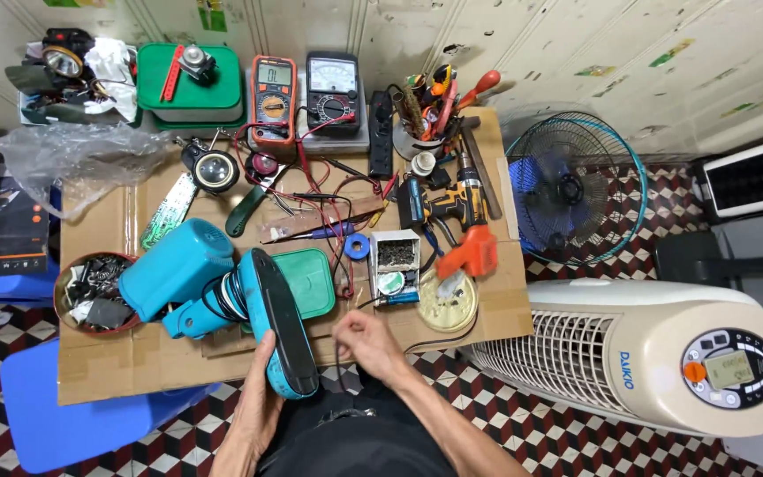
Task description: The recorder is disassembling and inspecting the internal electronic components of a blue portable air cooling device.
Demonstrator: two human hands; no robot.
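My left hand [258, 402] grips the near end of a teal device casing [274, 318] with a black face, opened up with black wires showing. Its larger teal body [176, 267] lies to the left on the cardboard-covered table [108, 353]. My right hand [366, 344] is closed around a thin black wire just right of the casing, near the table's front edge. A green plastic lid [309, 278] lies behind the casing.
Two multimeters [273, 99] stand at the back, with a cup of hand tools [426, 115], a cordless drill [457, 212], a small parts box [395, 256] and a bowl of scraps [94, 291]. A tower fan [664, 353] lies on the floor at right, beside a round fan [567, 190].
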